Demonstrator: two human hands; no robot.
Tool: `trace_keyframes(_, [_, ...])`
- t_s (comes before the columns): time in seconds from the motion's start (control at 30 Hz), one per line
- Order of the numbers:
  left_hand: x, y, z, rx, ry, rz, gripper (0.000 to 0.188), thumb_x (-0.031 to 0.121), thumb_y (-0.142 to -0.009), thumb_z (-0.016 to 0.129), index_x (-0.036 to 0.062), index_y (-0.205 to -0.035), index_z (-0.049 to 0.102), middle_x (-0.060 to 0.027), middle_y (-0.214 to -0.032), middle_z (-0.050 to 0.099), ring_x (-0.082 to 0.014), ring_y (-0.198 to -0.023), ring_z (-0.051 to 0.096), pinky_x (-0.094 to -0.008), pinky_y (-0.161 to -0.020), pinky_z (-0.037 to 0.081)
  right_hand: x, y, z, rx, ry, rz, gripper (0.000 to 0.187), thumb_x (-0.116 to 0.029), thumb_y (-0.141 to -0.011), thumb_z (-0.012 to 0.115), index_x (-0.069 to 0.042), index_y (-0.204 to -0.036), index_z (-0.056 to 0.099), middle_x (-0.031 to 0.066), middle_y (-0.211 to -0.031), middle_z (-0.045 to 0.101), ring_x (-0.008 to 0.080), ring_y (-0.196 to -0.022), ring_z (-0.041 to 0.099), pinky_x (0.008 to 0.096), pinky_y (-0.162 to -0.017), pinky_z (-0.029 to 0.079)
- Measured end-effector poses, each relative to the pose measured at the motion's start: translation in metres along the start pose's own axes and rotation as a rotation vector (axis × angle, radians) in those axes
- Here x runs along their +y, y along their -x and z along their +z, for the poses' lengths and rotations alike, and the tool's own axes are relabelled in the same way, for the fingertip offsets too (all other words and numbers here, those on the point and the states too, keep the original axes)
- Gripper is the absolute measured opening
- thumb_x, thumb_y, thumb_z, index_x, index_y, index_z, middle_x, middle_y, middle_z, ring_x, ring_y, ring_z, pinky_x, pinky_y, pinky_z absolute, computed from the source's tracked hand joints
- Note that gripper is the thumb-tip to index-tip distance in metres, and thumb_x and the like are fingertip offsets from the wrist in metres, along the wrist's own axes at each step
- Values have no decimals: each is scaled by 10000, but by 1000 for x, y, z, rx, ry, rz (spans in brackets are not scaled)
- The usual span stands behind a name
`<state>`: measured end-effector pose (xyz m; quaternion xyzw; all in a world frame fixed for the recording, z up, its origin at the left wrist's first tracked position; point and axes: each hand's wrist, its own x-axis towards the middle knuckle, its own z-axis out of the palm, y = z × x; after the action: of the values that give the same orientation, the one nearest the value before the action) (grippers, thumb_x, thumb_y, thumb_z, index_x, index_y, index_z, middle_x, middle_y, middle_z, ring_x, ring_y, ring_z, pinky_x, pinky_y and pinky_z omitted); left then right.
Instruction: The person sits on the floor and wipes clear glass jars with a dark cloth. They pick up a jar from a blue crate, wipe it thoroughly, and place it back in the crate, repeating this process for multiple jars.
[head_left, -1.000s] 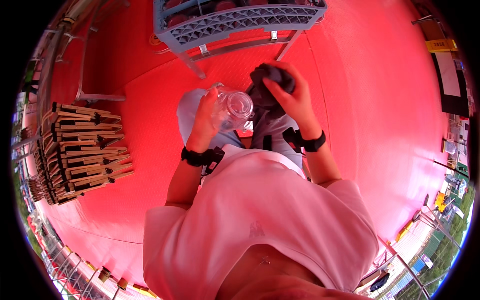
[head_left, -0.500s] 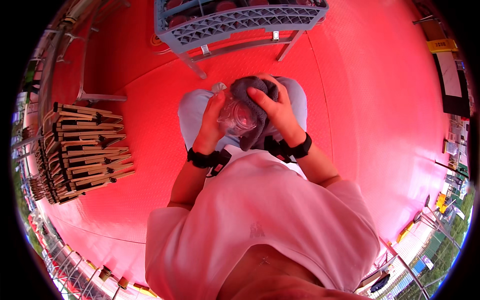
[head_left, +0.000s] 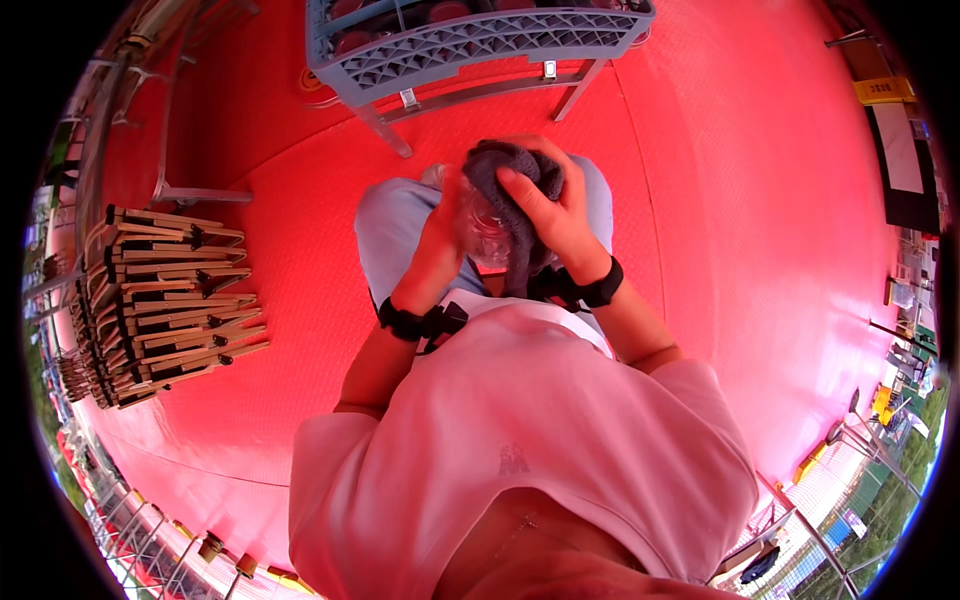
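Over my lap, my left hand is closed around a clear drinking glass, its mouth tilted toward me. Another clear piece shows just past my left fingers; whether it is the glass's foot I cannot tell. A dark grey cloth is bunched against the glass's right side, with one end hanging down toward my shirt. My right hand wraps this cloth, thumb laid across it. The cloth hides part of the glass, and some of my right fingers are out of sight behind it.
Ahead of my knees stands a blue-grey glass rack with several compartments, on a metal-legged stand. A pile of folded wooden-framed pieces lies at the left, near a metal frame. The floor is red.
My left hand has shifted slightly right and turned around the glass, closer to my right hand. The cloth has moved a little with my right hand and covers the glass differently.
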<state>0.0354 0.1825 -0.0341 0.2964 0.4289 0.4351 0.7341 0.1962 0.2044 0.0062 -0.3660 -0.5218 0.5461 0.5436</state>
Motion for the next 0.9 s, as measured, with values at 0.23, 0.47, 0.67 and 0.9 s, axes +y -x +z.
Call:
trace_keyframes(0.23, [-7, -5, -16, -142, 37, -38, 478, 444, -1061, 432, 67, -1344, 513, -48, -1240, 600, -145, -1132, 589, -316, -937, 512, 0, -7, -1, -129, 84, -52, 294, -136, -879, 680, 4, -1136, 646, 121, -1035, 673, 200, -983, 647, 315, -874, 496])
trace_keyframes(0.47, [-6, -11, -41, -321, 562, -52, 450, 385, -1033, 493, 86, -1369, 493, -94, -1287, 588, -221, -1177, 604, -397, -954, 555, 26, 5, -5, -153, 200, -132, 325, -191, -915, 652, 4, -1175, 629, 136, -1080, 663, 248, -1004, 648, 332, -877, 495])
trace_keyframes(0.67, [37, 17, 1, -113, 416, 51, 373, 345, -992, 535, 44, -1207, 582, -107, -1215, 636, -272, -1080, 657, -429, -939, 552, 56, 15, -28, -86, 386, -90, 317, -153, -914, 662, 5, -1187, 637, 149, -1047, 689, 256, -988, 664, 339, -868, 504])
trace_keyframes(0.9, [-4, -12, -35, -109, 617, -139, 493, 411, -969, 537, 11, -1255, 581, -192, -1188, 664, -346, -1121, 636, -508, -982, 511, 30, 2, -53, 174, 33, 187, 330, -174, -939, 664, 41, -1188, 631, 89, -1078, 701, 161, -996, 655, 288, -874, 511])
